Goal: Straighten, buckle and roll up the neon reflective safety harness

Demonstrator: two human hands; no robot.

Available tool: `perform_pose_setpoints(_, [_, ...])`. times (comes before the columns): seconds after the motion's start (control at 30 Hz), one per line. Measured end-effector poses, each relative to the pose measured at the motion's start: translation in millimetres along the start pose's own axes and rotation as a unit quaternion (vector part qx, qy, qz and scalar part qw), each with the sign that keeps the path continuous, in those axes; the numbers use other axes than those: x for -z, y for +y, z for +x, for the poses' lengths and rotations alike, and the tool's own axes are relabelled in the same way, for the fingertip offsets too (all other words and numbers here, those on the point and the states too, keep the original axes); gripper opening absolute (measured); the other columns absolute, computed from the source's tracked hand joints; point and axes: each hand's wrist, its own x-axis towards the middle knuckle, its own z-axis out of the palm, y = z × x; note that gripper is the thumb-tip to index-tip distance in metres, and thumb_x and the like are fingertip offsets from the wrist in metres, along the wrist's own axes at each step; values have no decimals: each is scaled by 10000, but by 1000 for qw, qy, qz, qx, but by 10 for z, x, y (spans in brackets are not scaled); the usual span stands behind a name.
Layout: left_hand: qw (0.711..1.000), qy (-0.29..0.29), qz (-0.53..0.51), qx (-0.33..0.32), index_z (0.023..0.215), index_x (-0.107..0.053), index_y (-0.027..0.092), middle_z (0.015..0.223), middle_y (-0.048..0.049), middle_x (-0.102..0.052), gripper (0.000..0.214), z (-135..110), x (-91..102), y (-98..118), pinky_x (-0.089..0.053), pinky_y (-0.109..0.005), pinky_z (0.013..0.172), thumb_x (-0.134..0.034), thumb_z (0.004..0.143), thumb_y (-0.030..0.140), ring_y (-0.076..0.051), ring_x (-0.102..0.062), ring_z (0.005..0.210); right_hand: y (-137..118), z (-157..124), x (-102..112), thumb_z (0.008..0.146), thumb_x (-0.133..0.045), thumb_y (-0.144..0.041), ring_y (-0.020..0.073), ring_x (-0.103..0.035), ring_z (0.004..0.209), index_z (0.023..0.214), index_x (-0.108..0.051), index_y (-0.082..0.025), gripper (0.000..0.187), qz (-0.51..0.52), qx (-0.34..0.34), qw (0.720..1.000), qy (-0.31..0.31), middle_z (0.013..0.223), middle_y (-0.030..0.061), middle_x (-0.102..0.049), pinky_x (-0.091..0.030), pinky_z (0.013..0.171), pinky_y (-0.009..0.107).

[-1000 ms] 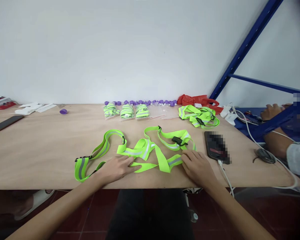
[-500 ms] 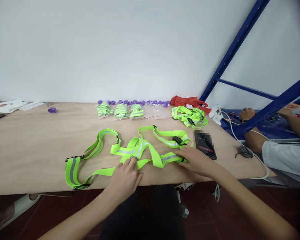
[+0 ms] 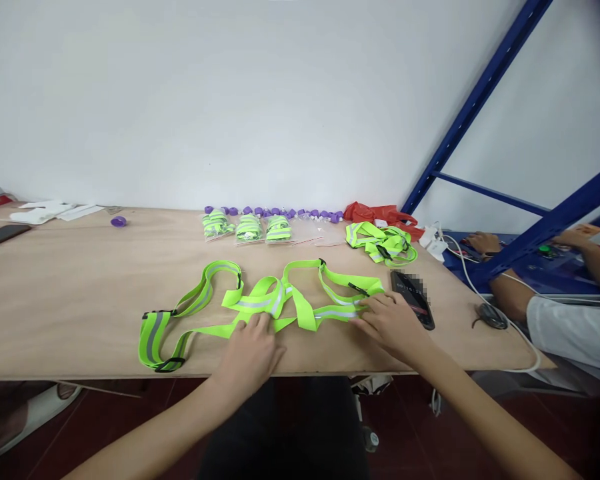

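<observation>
Neon-green, silver-striped webbing harness [image 3: 306, 312]: sprawled across the near half of the tan tabletop [image 3: 85, 293]!
Left hand [image 3: 253, 348]: fingers together, tips touching its middle; pinch hidden.
Right hand [image 3: 394, 325]: fingertips over its right end; clamped, can't tell.

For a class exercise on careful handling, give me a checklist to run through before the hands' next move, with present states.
1. Left hand at the green strapping: ok.
2. Right hand at its right end: ok.
3. Strapping flat and untwisted: not ok, it loops and crosses in the middle.
4. Black buckle near the right hand fastened: cannot tell.
5. Green strap bundle apart from it: ok, lying farther back.
</observation>
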Motion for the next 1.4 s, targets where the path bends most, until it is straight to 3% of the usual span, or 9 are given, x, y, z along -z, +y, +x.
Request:
perform_pose_setpoints(0.17, [980, 89, -154, -91, 1440, -458, 139, 1487, -149, -527, 504, 161, -212, 170, -448, -436, 1095, -538, 972, 307, -295, -512, 1352, -120, 229, 45, 917, -628, -254, 206, -645, 809, 729, -680, -195, 203, 82, -2, 994, -71, 831, 49, -721, -437, 771, 331])
perform_pose_setpoints(0.4, [971, 79, -195, -113, 1300, -524, 157, 1519, -168, -486, 370, 75, -428, 23, -317, -497, 1197, -523, 998, 371, -280, -389, 1459, -122, 42, -22, 913, -646, -286, 264, -667, 972, 1113, -653, -190, 223, 105, -50, 990, -85, 1100, 103, -707, -506, 808, 363])
perform_pose_setpoints(0.53, [976, 91, -181, -80, 1102, -560, 173, 1417, -186, -557, 280, 47, -423, -112, -363, -533, 1146, -490, 1009, 428, -314, -493, 1363, -66, -287, -102, 987, -523, -342, 291, -654, 1077, 1164, -690, -201, 281, 97, -6, 995, -22, 1166, 132, -708, -516, 906, 449])
perform_pose_setpoints(0.7, [983, 103, -149, -26, 1334, -498, 168, 1292, -188, -575, 501, 117, -419, -11, -356, -634, 1092, -535, 968, 508, -369, -540, 1247, 28, -499, -108, 1007, -449, -306, 260, -657, 1136, 1093, -732, -246, 302, 152, -19, 982, 112, 1174, 106, -729, -506, 975, 427])
perform_pose_setpoints(0.8, [984, 96, -148, -29, 1300, -577, 209, 1305, -182, -546, 478, 138, -419, 37, -313, -695, 1079, -550, 954, 537, -390, -495, 1256, 133, -417, -31, 975, -494, -436, 249, -707, 911, 976, -726, -236, 307, 137, -215, 954, 155, 1008, 99, -743, -540, 798, 376])
perform_pose_setpoints(0.9, [981, 100, -152, -68, 1297, -606, 277, 1443, -159, -470, 453, 120, -430, 16, -209, -760, 1095, -544, 951, 564, -411, -377, 1360, 198, -241, 7, 866, -574, -618, 231, -697, 719, 995, -709, -242, 420, 140, -341, 928, 47, 881, 55, -742, -478, 592, 313])
perform_pose_setpoints(1.1, [982, 63, -147, -104, 1255, -627, 261, 1563, -152, -400, 479, 65, -421, -53, -197, -802, 1077, -519, 948, 612, -462, -276, 1452, 271, -5, -138, 662, -723, -391, 265, -684, 721, 832, -706, -221, 241, 305, -345, 886, -51, 708, 40, -708, -452, 619, 305])
perform_pose_setpoints(1.27, [982, 69, -142, -101, 1284, -607, 244, 1593, -159, -371, 477, 38, -426, -81, -172, -800, 1092, -508, 967, 585, -436, -275, 1474, 389, -127, -140, 758, -464, -343, 220, -667, 693, 901, -566, -229, 209, 395, -344, 852, 29, 861, 50, -688, -523, 562, 321])
perform_pose_setpoints(1.4, [983, 82, -137, -93, 1319, -597, 237, 1621, -166, -320, 476, 41, -473, -82, -128, -785, 1114, -482, 988, 559, -403, -271, 1485, 332, -434, -204, 773, -539, -376, 236, -662, 894, 976, -457, -263, 246, 544, -327, 754, 165, 1103, 74, -636, -594, 658, 368])
